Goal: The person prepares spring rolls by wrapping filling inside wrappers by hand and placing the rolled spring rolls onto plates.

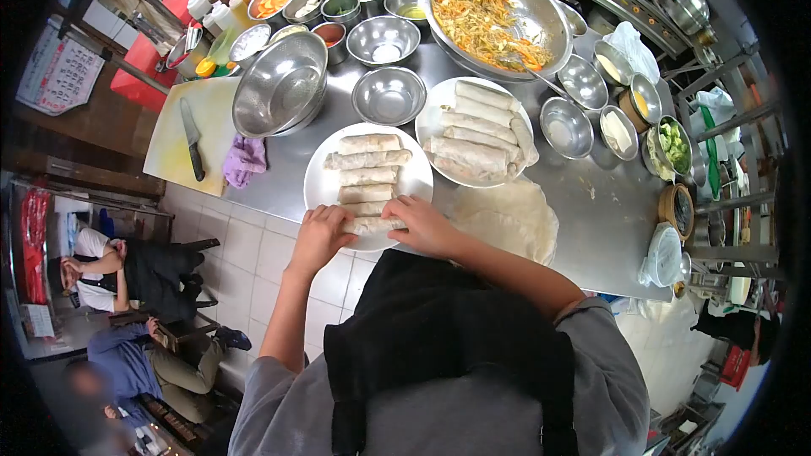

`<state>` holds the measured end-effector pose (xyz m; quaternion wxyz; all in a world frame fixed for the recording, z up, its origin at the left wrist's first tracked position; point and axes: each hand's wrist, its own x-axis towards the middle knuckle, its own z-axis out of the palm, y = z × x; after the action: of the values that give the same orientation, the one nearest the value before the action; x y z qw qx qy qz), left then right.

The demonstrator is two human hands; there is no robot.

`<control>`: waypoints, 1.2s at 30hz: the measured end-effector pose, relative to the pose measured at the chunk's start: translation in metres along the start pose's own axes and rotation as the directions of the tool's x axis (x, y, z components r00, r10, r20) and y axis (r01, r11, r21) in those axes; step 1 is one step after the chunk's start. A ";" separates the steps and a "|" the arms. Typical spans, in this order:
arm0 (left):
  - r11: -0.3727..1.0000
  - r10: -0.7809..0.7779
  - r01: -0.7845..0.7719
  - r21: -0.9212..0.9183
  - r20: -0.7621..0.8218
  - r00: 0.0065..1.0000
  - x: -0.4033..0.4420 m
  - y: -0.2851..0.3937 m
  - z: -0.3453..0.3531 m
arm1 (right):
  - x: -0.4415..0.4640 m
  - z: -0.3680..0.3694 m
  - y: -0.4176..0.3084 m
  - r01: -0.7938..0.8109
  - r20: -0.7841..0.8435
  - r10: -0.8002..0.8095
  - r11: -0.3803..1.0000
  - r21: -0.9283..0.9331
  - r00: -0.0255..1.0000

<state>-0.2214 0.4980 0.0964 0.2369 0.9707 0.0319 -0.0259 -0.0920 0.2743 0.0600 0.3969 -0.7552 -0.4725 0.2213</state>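
**Soft roll, plate close to the edge: little room for a slip**

The left hand (325, 236) and the right hand (414, 221) grasp the nearest roll (372, 225) with their fingertips, one at each end. It lies at the near end of a column of rolls on the left plate (318, 173); whether it bears fully on the plate or is slightly raised, I cannot tell.

The wrapper looks thin and soft, so uneven pressure from the two hands could split it, or squeeze filling out at an end. The middle of the roll has no fingers under it and might sag if lifted. The rolls lie close together, so a push away from the body could shove the next one or make the skins stick.

The left plate sits right at the near edge of the surface (604, 203). A wrist pressing down on its rim could tip it. The right forearm (507, 263) passes close to the flat wrappers (507, 215), where a sleeve or elbow might drag or crease them.

Farther off, a spoon handle (551, 84) sticks out over the rim of the large bowl (557, 21); a knock there could flick filling onto the surface.
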 end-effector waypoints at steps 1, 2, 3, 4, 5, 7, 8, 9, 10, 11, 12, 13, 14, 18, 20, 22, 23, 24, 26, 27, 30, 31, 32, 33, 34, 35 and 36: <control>1.000 0.010 -0.010 0.005 -0.002 1.000 0.000 -0.001 0.000 | 0.001 0.000 0.000 0.007 0.003 -0.007 0.999 -0.036 1.000; 1.000 0.022 -0.022 0.012 -0.006 1.000 0.001 -0.001 0.000 | 0.003 -0.001 0.000 0.016 0.005 -0.016 0.997 -0.073 1.000; 0.999 0.036 -0.036 -0.008 -0.031 0.999 0.001 -0.001 -0.001 | 0.003 -0.001 -0.001 0.010 0.008 -0.009 0.997 -0.080 1.000; 0.998 0.051 -0.052 -0.027 -0.056 0.997 -0.001 0.001 -0.002 | 0.002 -0.002 -0.002 0.003 0.009 -0.002 0.996 -0.087 1.000; 0.997 0.065 -0.069 -0.047 -0.081 0.995 -0.002 0.002 -0.002 | 0.001 -0.002 -0.003 -0.005 0.010 0.006 0.996 -0.094 1.000; 0.998 0.040 -0.042 -0.044 -0.039 0.998 -0.002 -0.001 -0.004 | -0.001 -0.002 0.000 -0.036 0.005 0.036 0.994 -0.105 0.999; 0.999 0.027 -0.027 -0.042 -0.018 0.999 -0.002 -0.003 -0.005 | -0.003 0.000 0.001 -0.050 0.004 0.051 0.993 -0.110 0.999; 0.999 0.034 -0.035 -0.038 -0.030 0.999 -0.002 -0.004 -0.005 | -0.003 0.002 0.002 -0.051 -0.009 0.050 0.994 -0.099 0.999; 0.998 0.045 -0.046 -0.035 -0.041 0.998 -0.002 -0.004 -0.005 | -0.004 0.005 0.003 -0.053 -0.024 0.052 0.995 -0.088 0.998; 0.998 0.056 -0.058 -0.031 -0.052 0.997 -0.001 -0.005 -0.005 | -0.005 0.008 0.005 -0.056 -0.040 0.053 0.995 -0.077 0.998; 0.998 0.063 -0.064 -0.019 -0.051 0.997 -0.001 -0.006 -0.002 | -0.005 0.010 0.006 -0.045 -0.061 0.041 0.996 -0.074 0.997; 0.997 0.070 -0.070 -0.008 -0.051 0.996 -0.001 -0.008 0.001 | -0.006 0.013 0.007 -0.034 -0.082 0.028 0.997 -0.071 0.996; 0.997 0.077 -0.077 0.003 -0.050 0.996 0.000 -0.008 0.003 | -0.007 0.014 0.007 -0.023 -0.103 0.015 0.997 -0.069 0.995; 0.990 0.085 -0.089 -0.105 -0.041 0.996 0.002 -0.011 -0.001 | -0.008 0.016 0.011 0.010 -0.129 -0.013 1.000 -0.022 0.992; 0.979 0.008 -0.009 -0.202 -0.002 1.000 0.001 -0.008 -0.004 | -0.009 0.015 0.014 0.026 -0.133 -0.028 0.999 -0.019 0.991; 0.984 0.003 -0.008 -0.181 -0.026 1.000 0.001 -0.003 -0.008 | -0.009 0.013 0.015 0.051 -0.146 -0.049 0.999 0.008 0.988; 0.986 0.003 -0.009 -0.169 -0.038 0.999 0.003 0.000 -0.011 | -0.010 0.009 0.013 0.063 -0.155 -0.059 0.998 0.020 0.986; 0.981 0.001 -0.016 -0.191 -0.078 0.997 0.007 0.003 -0.012 | -0.011 0.003 0.014 0.063 -0.195 -0.065 0.998 -0.015 0.979; 0.971 -0.010 -0.028 -0.236 -0.159 0.987 0.015 0.007 -0.015 | -0.017 -0.017 0.016 0.061 -0.267 -0.082 0.995 -0.084 0.960; 0.969 0.004 -0.046 -0.243 -0.171 0.985 0.021 0.009 -0.015 | -0.019 -0.034 0.016 0.028 -0.296 -0.055 0.995 -0.095 0.953; 0.956 0.052 -0.106 -0.273 -0.198 0.979 0.047 0.027 -0.023 | -0.029 -0.089 0.039 -0.074 -0.440 0.000 0.986 -0.150 0.898; 0.953 0.110 -0.163 -0.257 -0.211 0.971 0.058 0.032 -0.022 | -0.034 -0.110 0.045 -0.122 -0.494 0.017 0.976 -0.180 0.869; 0.945 0.168 -0.221 -0.239 -0.223 0.960 0.069 0.037 -0.021 | -0.038 -0.128 0.050 -0.172 -0.548 0.031 0.963 -0.207 0.836; 0.935 0.226 -0.278 -0.221 -0.233 0.946 0.081 0.042 -0.020 | -0.042 -0.141 0.057 -0.216 -0.542 0.069 0.953 -0.213 0.837; 0.920 0.272 -0.325 -0.219 -0.238 0.932 0.095 0.048 -0.017 | -0.047 -0.152 0.062 -0.260 -0.537 0.106 0.940 -0.219 0.837; 0.903 0.319 -0.371 -0.216 -0.242 0.916 0.109 0.055 -0.011 | -0.049 -0.157 0.065 -0.304 -0.533 0.144 0.926 -0.225 0.834; 0.883 0.364 -0.417 -0.214 -0.248 0.898 0.124 0.061 -0.004 | -0.051 -0.157 0.066 -0.309 -0.514 0.132 0.910 -0.276 0.848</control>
<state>-0.0932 0.4520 0.1204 0.3587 0.9146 -0.1384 0.1249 0.0314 0.1521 0.0964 0.3334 -0.8943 -0.2981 -0.0170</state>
